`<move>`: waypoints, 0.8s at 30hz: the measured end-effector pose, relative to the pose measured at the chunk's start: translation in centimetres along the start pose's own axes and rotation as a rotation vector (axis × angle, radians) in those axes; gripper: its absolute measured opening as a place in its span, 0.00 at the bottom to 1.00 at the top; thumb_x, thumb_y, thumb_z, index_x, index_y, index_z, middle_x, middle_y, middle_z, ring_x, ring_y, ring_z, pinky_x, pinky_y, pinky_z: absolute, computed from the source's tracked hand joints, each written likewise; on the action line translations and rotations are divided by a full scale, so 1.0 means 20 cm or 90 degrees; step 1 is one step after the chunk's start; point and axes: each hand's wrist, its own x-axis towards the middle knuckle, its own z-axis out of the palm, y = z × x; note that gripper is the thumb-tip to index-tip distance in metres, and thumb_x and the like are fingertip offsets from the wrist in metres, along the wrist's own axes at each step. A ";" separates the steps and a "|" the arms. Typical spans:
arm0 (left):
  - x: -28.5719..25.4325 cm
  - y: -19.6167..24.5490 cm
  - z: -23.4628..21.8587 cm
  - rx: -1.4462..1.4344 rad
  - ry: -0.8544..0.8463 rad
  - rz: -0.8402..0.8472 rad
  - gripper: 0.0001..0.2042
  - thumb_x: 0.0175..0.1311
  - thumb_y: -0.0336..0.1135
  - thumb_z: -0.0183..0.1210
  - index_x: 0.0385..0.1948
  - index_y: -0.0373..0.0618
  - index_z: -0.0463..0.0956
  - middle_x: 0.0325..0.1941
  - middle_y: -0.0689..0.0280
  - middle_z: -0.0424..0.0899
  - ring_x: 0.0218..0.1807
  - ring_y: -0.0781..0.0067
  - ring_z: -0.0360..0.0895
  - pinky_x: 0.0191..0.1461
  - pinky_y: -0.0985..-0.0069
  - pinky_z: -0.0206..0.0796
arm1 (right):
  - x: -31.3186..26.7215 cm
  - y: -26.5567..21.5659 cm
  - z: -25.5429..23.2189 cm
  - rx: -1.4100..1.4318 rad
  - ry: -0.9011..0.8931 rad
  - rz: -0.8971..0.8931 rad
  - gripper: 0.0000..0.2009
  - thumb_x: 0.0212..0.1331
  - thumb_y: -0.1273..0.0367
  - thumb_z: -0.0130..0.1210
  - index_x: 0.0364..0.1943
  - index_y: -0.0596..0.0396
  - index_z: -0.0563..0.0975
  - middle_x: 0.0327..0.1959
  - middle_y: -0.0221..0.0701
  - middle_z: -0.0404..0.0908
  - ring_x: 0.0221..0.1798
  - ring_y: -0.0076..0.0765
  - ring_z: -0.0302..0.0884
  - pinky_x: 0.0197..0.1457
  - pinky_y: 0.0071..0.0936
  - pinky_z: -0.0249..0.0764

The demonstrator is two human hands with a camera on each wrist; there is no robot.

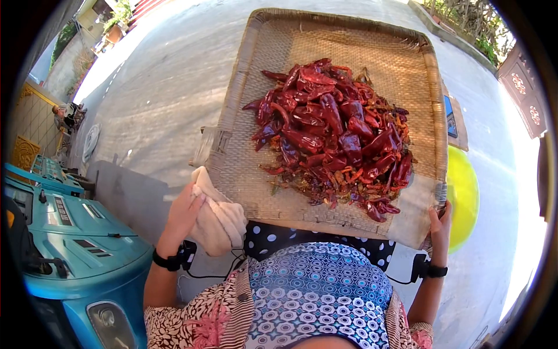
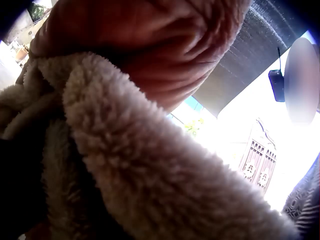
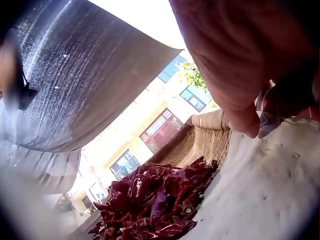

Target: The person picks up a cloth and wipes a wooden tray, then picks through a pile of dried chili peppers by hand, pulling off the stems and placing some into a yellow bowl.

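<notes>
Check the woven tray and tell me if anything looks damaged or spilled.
The woven tray looks mended: a pale patch covers the weave at its near right corner. No spill shows; the red peppers lie inside its rim.

glossy peppers [image 1: 331, 125]; rough woven tray [image 1: 244, 168]; cloth [image 1: 218, 224] (fluffy, matt).

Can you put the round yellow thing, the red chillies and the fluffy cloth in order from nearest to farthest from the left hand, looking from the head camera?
From the left hand:
1. Fluffy cloth: in its fingers.
2. Red chillies: piled on the woven tray.
3. Round yellow thing: past the tray's right side.
</notes>
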 end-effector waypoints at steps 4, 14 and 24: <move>-0.01 -0.03 0.01 0.095 0.095 0.032 0.12 0.70 0.34 0.49 0.50 0.41 0.72 0.41 0.48 0.80 0.44 0.41 0.76 0.45 0.58 0.68 | 0.00 0.05 0.01 0.011 0.057 -0.029 0.25 0.64 0.70 0.53 0.64 0.63 0.63 0.56 0.39 0.71 0.57 0.35 0.69 0.62 0.28 0.64; -0.22 0.13 -0.09 -0.053 0.205 0.102 0.17 0.66 0.33 0.56 0.56 0.42 0.69 0.37 0.57 0.80 0.38 0.59 0.78 0.45 0.68 0.70 | -0.15 -0.65 0.26 0.088 -0.234 -0.213 0.17 0.61 0.75 0.54 0.55 0.60 0.73 0.48 0.32 0.78 0.50 0.30 0.75 0.58 0.28 0.68; 0.05 -0.14 -0.04 -0.122 -0.008 -0.066 0.22 0.54 0.39 0.68 0.47 0.37 0.77 0.39 0.63 0.77 0.45 0.67 0.75 0.51 0.73 0.67 | -0.16 -1.02 0.75 -0.136 -0.584 -0.570 0.14 0.58 0.73 0.57 0.50 0.55 0.77 0.42 0.37 0.79 0.39 0.38 0.82 0.43 0.31 0.77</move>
